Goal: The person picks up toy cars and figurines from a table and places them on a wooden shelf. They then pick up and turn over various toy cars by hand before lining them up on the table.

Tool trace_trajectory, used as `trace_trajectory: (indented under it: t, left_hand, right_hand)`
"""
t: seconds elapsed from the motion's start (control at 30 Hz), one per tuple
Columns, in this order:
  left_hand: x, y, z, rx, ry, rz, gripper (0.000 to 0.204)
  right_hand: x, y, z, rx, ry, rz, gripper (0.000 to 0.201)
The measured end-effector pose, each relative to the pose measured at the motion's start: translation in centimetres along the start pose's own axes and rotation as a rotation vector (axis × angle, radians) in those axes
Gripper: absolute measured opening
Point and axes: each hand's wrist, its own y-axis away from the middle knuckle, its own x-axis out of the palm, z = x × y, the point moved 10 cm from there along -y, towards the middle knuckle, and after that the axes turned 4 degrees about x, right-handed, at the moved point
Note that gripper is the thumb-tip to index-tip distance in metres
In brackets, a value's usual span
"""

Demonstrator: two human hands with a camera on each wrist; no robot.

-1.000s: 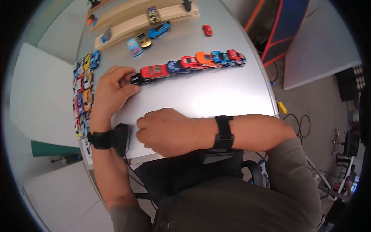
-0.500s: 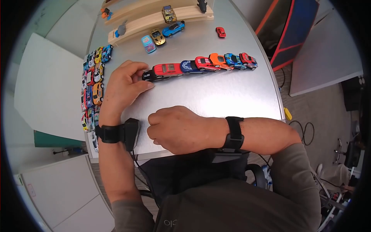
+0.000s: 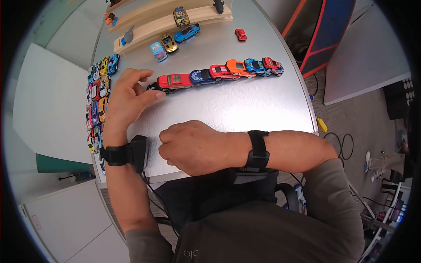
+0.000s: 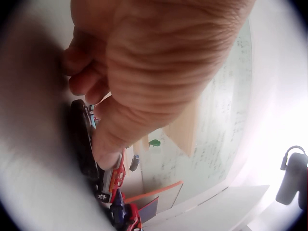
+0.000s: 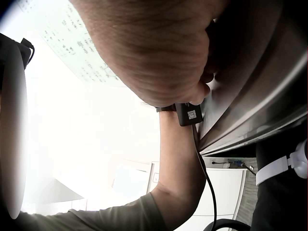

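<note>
A slanting line of several toy cars lies on the silvery table, each overlapping its neighbour. At its left end is a black toy car (image 3: 152,87), overlapped by a red toy car (image 3: 175,80). My left hand (image 3: 123,101) is around the black car's end, index finger stretched out beyond it and thumb at its near side. In the left wrist view, the thumb lies along the black car (image 4: 82,134), the other fingers apart from it. My right hand (image 3: 193,148) is curled low over the table's near part, its fingertips hidden; nothing shows in it.
Stacked toy cars (image 3: 103,85) line the table's left edge. Behind the line stand a light-blue toy car (image 3: 158,51), a gold one (image 3: 169,43) and a blue one (image 3: 187,33), before wooden steps (image 3: 151,33). A small red car (image 3: 240,34) sits at the back right.
My left index finger has lifted away from the black car, so finger and thumb stand wider apart. My right hand stays put; the head view shifts slightly.
</note>
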Motion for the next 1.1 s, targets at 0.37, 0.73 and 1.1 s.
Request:
trace_trajectory:
  t: [0.37, 0.73, 1.1]
  left_hand:
    - [-6.4, 1.3, 2.9, -0.065, 0.130, -0.533, 0.022]
    - [-2.8, 0.4, 0.0, 0.063, 0.038, -0.337, 0.026]
    - [-2.0, 0.1, 0.2, 0.086, 0.002, -0.266, 0.026]
  right_hand:
    - [0.5, -0.3, -0.1, 0.027, 0.018, 0.100, 0.010]
    - [0.1, -0.4, -0.1, 0.038, -0.039, 0.062, 0.007]
    - [-0.4, 0.1, 0.0, -0.016, -0.044, -0.009, 0.014]
